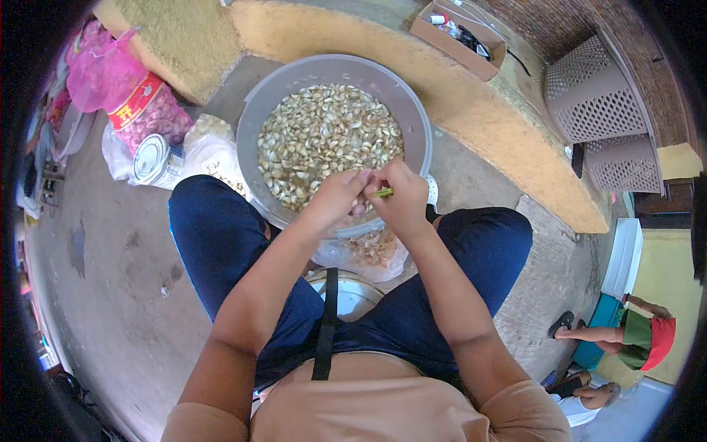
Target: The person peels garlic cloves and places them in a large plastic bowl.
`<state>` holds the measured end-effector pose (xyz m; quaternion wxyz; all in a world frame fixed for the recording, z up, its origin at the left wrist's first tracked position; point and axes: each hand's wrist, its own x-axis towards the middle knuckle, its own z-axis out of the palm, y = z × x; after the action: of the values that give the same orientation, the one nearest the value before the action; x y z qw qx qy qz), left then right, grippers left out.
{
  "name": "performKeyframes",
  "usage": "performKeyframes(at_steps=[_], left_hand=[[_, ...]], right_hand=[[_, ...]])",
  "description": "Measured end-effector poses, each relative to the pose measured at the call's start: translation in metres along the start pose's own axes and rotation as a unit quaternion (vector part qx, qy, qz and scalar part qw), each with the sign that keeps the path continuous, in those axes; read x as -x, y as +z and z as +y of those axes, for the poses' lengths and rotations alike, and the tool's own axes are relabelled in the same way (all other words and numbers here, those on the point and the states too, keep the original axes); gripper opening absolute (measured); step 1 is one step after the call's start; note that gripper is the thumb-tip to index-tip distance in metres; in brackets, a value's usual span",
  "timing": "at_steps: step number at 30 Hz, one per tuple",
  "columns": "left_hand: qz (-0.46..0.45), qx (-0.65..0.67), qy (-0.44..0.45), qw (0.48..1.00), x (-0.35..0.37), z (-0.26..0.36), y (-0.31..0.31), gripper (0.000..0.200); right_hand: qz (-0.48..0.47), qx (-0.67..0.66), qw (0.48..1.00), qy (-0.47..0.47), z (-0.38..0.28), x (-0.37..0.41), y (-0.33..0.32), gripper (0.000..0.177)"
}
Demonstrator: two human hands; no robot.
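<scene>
A large grey basin [423,121] stands in front of me, full of garlic cloves [324,132] that appear to lie in water. Over its near rim my two hands meet, fingers close together. In my right hand [401,193] is a small tool with a yellow-green handle [383,192]; its working end is hidden. My left hand [340,195] is closed in a pinch beside it, and what its fingertips hold is hidden. Below the hands, between my knees, sits a clear plastic bag of peelings [375,249].
To the left are a pink mesh sack [151,118], a tin can [153,160] and a plastic bag of pale pieces [217,158]. A low yellow ledge [486,125] curves behind the basin, bearing a cardboard box [456,44]. Grey crates [600,96] and two people are at right.
</scene>
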<state>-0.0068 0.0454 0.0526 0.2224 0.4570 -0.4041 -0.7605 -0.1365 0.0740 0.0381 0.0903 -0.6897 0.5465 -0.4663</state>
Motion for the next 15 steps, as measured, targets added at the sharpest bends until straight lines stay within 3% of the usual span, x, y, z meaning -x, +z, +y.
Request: performKeyframes(at_steps=[2,3,6,9,12,15], left_hand=[[-0.063,0.068,-0.067,0.993,0.0,0.004,-0.009,0.029],[-0.093,0.102,-0.1,0.985,0.001,0.006,-0.012,0.029],[-0.102,0.11,-0.091,0.984,0.006,0.013,-0.013,0.025],[-0.074,0.134,-0.023,0.988,0.005,0.01,-0.012,0.026],[-0.015,0.054,0.059,0.997,0.003,0.009,-0.011,0.027],[0.036,-0.156,0.147,0.976,-0.007,0.0,-0.015,0.026]], right_hand=[[-0.011,0.021,0.999,-0.027,0.0,0.0,-0.002,0.021],[-0.016,-0.017,1.0,0.007,-0.003,0.0,-0.003,0.02],[-0.021,-0.121,0.987,0.104,-0.01,0.0,-0.003,0.017],[-0.032,-0.176,0.966,0.187,-0.012,-0.006,-0.006,0.014],[-0.074,-0.177,0.952,0.239,-0.017,-0.014,-0.015,0.016],[-0.084,-0.16,0.949,0.259,-0.015,-0.013,-0.016,0.017]])
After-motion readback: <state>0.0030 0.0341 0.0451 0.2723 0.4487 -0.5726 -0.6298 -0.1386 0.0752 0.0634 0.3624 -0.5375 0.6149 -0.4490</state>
